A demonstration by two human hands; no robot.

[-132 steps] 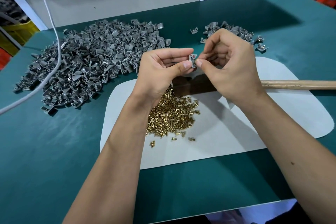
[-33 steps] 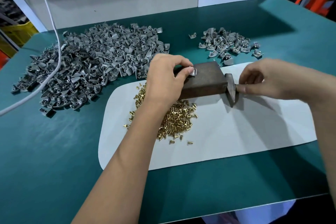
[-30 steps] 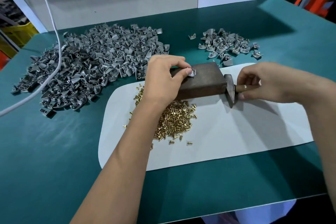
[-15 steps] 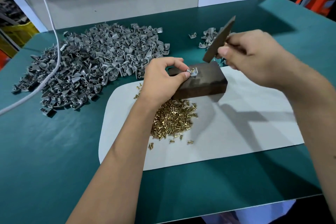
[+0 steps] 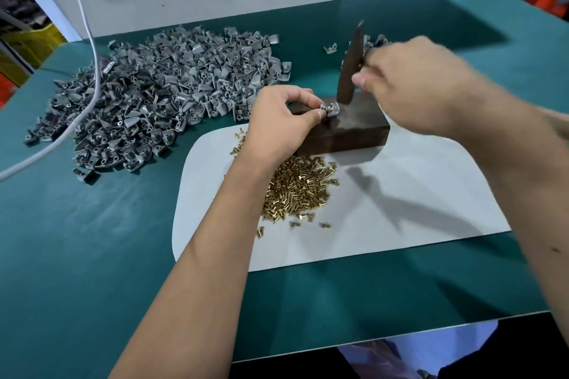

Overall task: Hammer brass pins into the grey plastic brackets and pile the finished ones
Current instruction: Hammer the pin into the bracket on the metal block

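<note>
My left hand [image 5: 281, 123] pinches a grey plastic bracket [image 5: 329, 108] with a brass pin in it, held on top of a dark block [image 5: 348, 129]. My right hand [image 5: 415, 86] grips the hammer [image 5: 351, 68] close to its head, and the head stands almost upright with its lower end just above the bracket. A heap of loose brass pins [image 5: 295, 191] lies on the white mat [image 5: 415, 194] in front of the block. A big pile of grey brackets [image 5: 160, 95] covers the table's left. A smaller bracket pile is mostly hidden behind my right hand.
A white cable [image 5: 92, 55] hangs down across the big pile and runs off to the left. The green table's front edge [image 5: 369, 335] is near my body. A white wall closes the back. One lone bracket [image 5: 330, 48] lies left of the hammer.
The hammer came off the mat, rose, and now has swung down over the bracket. My left hand has kept the bracket on the block.
</note>
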